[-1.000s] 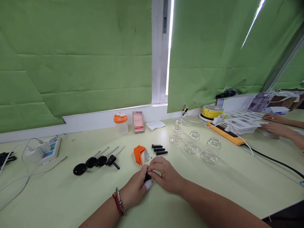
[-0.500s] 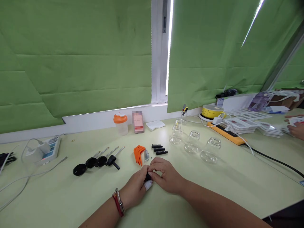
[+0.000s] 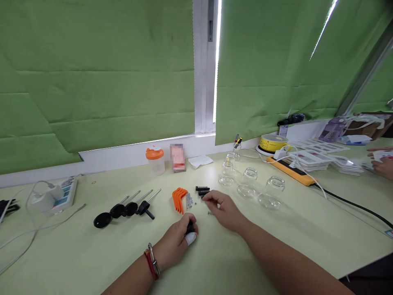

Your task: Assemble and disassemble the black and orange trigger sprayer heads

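My left hand (image 3: 176, 237) is curled round a small black part (image 3: 190, 228), most of it hidden by the fingers; one of these fingers has a white wrap on it. My right hand (image 3: 224, 209) pinches at the nearest of the black slotted pieces (image 3: 203, 192), largely covering that piece. A small metal spring (image 3: 210, 213) shows on the tabletop beside the right hand. Between the hands and the window lie several orange curved handles (image 3: 179, 200) and a bunch of metal pins (image 3: 188, 200). A tiny metal bit (image 3: 195, 203) is near the pins.
Black round caps with metal shafts (image 3: 131, 208) lie to the left. Glass jars (image 3: 272, 192) stand at the right. Farther back are an orange-lidded cup (image 3: 156, 159), a white paper (image 3: 200, 161) and an orange power strip (image 3: 291, 171). A co-worker's hand (image 3: 382, 166) appears at the right edge.
My right hand has left the black part in my left hand and moved right and away from me to the black slotted pieces. The spring has come into view. My left hand keeps its hold.
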Action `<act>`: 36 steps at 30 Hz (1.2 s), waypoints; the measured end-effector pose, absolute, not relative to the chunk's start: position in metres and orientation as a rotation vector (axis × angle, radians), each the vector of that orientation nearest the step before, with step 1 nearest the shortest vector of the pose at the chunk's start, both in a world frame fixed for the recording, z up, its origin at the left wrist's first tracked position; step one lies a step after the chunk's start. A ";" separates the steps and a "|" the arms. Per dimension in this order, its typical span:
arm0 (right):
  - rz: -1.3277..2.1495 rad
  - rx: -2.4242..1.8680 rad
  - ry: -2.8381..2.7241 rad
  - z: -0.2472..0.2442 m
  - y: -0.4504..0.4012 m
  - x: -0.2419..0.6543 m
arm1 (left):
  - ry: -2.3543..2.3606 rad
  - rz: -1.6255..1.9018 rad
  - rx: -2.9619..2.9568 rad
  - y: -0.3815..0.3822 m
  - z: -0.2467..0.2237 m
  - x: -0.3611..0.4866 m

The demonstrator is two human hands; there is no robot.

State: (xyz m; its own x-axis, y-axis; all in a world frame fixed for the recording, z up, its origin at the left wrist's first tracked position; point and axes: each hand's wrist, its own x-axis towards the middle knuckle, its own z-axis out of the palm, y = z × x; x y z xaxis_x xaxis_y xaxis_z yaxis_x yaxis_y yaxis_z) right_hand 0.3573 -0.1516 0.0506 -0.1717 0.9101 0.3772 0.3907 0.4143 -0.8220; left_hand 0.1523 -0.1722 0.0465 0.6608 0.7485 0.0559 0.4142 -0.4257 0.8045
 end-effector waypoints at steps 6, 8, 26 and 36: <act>0.751 -1.489 -2.001 0.043 -0.135 0.392 | 0.923 0.530 2.021 -0.172 0.046 0.152; 0.747 -1.553 -2.132 0.040 -0.136 0.394 | 0.926 0.524 2.022 -0.172 0.047 0.152; 0.745 -1.189 -2.072 0.049 -0.153 0.366 | 0.965 0.517 2.087 -0.170 0.044 0.151; 0.807 -0.783 -1.993 0.059 -0.171 0.349 | 0.903 0.560 2.165 -0.168 0.038 0.153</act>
